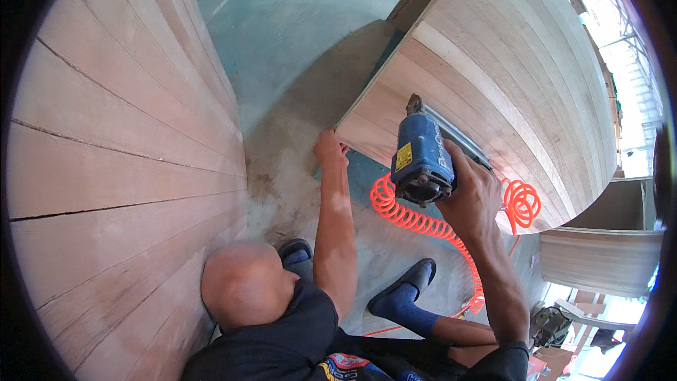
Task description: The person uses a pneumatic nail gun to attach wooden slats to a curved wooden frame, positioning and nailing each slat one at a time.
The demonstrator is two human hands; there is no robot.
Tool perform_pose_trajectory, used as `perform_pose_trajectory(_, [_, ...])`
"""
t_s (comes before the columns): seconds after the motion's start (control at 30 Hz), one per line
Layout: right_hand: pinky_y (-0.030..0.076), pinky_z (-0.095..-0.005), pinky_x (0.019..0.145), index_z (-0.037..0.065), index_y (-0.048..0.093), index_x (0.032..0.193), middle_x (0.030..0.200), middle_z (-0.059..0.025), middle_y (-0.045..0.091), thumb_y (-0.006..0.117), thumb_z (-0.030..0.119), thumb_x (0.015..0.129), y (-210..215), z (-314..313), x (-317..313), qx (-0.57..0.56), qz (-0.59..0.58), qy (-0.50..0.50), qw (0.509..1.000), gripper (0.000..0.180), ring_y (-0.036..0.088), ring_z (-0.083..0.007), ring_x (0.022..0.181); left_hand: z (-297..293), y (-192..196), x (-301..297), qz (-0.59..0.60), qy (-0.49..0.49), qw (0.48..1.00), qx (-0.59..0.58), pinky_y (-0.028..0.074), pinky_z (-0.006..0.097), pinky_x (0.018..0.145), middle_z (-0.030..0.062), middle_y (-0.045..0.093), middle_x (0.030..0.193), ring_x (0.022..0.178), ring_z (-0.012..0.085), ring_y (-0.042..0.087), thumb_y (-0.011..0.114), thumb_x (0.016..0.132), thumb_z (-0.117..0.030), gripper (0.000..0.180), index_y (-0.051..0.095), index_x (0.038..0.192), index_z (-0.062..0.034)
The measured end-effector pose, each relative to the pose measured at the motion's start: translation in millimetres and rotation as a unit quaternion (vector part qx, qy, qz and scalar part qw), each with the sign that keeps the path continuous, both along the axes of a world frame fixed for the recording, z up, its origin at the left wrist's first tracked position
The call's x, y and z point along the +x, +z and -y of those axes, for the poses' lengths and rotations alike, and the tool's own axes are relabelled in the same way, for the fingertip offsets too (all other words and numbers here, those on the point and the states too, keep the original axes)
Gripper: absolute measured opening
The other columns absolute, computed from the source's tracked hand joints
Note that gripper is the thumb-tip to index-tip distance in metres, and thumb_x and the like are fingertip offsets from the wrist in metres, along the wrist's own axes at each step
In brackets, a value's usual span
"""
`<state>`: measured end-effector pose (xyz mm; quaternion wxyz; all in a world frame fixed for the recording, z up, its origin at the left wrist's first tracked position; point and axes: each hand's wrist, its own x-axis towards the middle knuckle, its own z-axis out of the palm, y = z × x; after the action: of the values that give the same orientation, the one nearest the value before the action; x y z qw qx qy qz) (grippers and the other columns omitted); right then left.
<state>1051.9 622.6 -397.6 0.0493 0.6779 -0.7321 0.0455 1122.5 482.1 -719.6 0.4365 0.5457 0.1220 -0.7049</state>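
Fingers of the right hand (pixel 474 197) wrap tight around a blue pneumatic nail gun (pixel 422 159), its nose pressed to the face of a large plank panel (pixel 493 77) standing on the concrete floor (pixel 296 49). An orange coiled air hose (pixel 416 222) trails below the tool. The left hand (pixel 329 148) grips the panel's lower corner edge. A second plank panel (pixel 120 155) stands at the left.

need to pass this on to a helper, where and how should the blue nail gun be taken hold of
Best by the handle of the blue nail gun, the bar running back from the blue body, where the right hand grips it now. Come from the rear, the handle side: the nose is set on the wooden panel, and the orange coiled hose hangs from the handle end, so reach in above it.
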Motion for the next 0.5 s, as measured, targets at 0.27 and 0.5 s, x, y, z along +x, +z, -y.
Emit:
perform_pose_trajectory(0.27, [0.055,-0.0429,0.074,0.016,0.062,0.129,0.103,-0.0122,0.074,0.081,0.009,0.064,-11.5,4.2,-4.1,-0.013,-0.004,0.003,1.0,0.068,0.072,-0.0334,0.09,3.6,-4.9,-1.0,0.016,-0.003,1.0,0.019,0.042,0.03,0.049,0.0058,0.063,0.074,0.057,0.0148,0.056,0.067,0.083,-0.022,0.016,0.065,0.08,-0.0061])
perform_pose_trajectory(0.5, [0.054,-0.0444,0.074,0.015,0.061,0.116,0.099,-0.0099,0.072,0.072,0.007,0.071,-12.3,5.6,-0.5,-0.019,-0.003,0.018,1.0,0.047,0.071,-0.0328,0.089,4.5,-1.9,1.2,0.028,-0.021,0.999,0.019,0.042,0.03,0.048,0.0067,0.064,0.077,0.058,0.0153,0.057,0.069,0.083,-0.022,0.017,0.066,0.08,-0.0052])
